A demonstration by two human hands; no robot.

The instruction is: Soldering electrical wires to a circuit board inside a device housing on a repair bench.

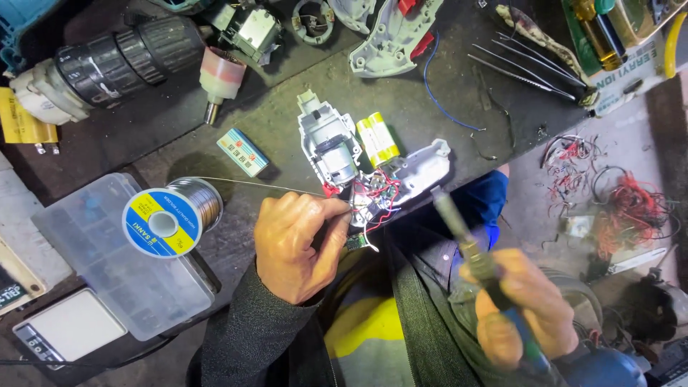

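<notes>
My left hand (297,244) pinches a thin solder wire (251,183) that runs from a solder spool (172,213) to the wiring of an opened cordless tool (340,154). That tool lies on the dark bench with its motor, a yellow battery cell (378,139) and red and white wires (376,193) exposed. My right hand (519,304) grips a soldering iron (466,240), blurred by motion. Its tip points up toward the tool's wiring, a short way off it.
A clear plastic parts box (107,265) sits under the spool, beside a small scale (61,330). A black drill chuck body (115,64), a white tool shell (390,36), a small blue-white box (242,152), tweezers (527,68) and a tangle of red wires (623,208) surround the work.
</notes>
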